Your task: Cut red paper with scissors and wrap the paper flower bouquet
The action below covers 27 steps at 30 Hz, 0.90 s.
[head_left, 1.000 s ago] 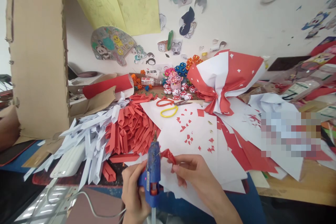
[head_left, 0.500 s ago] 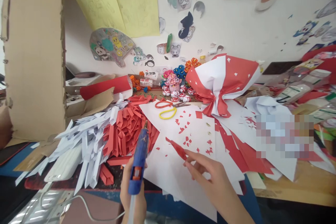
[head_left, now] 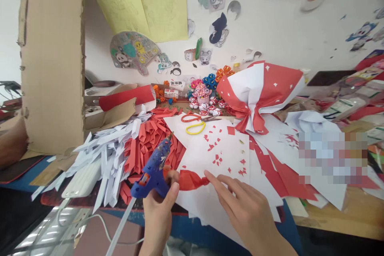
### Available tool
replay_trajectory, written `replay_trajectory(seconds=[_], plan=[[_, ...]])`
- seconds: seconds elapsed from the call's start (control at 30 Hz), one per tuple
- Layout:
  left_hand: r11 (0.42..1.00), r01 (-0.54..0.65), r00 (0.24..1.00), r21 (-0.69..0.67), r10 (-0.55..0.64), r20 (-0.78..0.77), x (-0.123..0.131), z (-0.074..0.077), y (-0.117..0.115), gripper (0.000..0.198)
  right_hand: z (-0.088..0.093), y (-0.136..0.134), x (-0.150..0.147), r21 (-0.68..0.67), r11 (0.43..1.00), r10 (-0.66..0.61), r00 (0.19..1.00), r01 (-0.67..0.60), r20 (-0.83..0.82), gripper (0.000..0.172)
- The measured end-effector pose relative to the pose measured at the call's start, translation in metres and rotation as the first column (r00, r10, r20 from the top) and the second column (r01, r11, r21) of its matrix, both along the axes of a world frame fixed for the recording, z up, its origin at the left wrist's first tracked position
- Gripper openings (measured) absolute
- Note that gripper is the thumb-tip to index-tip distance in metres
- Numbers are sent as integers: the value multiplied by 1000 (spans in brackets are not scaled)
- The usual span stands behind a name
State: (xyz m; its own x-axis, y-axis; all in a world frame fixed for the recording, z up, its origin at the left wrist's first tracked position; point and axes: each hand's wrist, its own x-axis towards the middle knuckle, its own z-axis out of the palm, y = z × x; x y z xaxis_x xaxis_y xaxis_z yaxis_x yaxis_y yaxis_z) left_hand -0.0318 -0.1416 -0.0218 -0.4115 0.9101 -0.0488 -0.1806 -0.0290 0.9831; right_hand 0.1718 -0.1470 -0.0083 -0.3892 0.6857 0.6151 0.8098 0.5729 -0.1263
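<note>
My left hand (head_left: 159, 212) is wrapped round a blue hot glue gun (head_left: 156, 164), its nozzle pointing up and away and a clear glue stick trailing from its back. A small red paper piece (head_left: 192, 179) spans the gap between my hands, its left end by my left thumb and index finger. The fingers of my right hand (head_left: 243, 204) are closed on its right end. Beneath them lie white paper sheets (head_left: 210, 204). Left of the glue gun spreads a heap of folded red paper strips (head_left: 147, 140).
Folded white strips (head_left: 105, 168) and a white power strip (head_left: 82, 180) lie to the left, by a cardboard panel (head_left: 54, 68). Scissors (head_left: 196, 123) and red scraps (head_left: 217, 160) rest on the paper. Behind stands a red-and-white paper bow (head_left: 255, 96). At far left, another person's arm (head_left: 12, 144) shows.
The glue gun has tilted over to the left, and my left thumb and index finger have come to the red paper piece. That piece now lies level between both hands.
</note>
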Motion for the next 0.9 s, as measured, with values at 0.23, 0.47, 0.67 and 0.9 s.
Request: replay_trajectory(seconds=[0.23, 0.47, 0.67, 0.9], plan=[[999, -53, 988, 6, 52, 148, 16, 25, -4, 41, 0, 3, 3, -29, 999, 17, 992, -21, -126, 50], [1000, 16, 999, 14, -17, 37, 7, 19, -3, 33, 0, 3, 5, -209, 971, 38, 943, -112, -330, 44], [996, -81, 996, 23, 81, 31, 18, 27, -5, 33, 0, 3, 4, -211, 972, 19, 932, -102, -363, 42], [984, -178, 982, 27, 176, 60, 21, 34, -6, 42, 7, 6, 11, -222, 973, -38, 901, -65, -433, 30]])
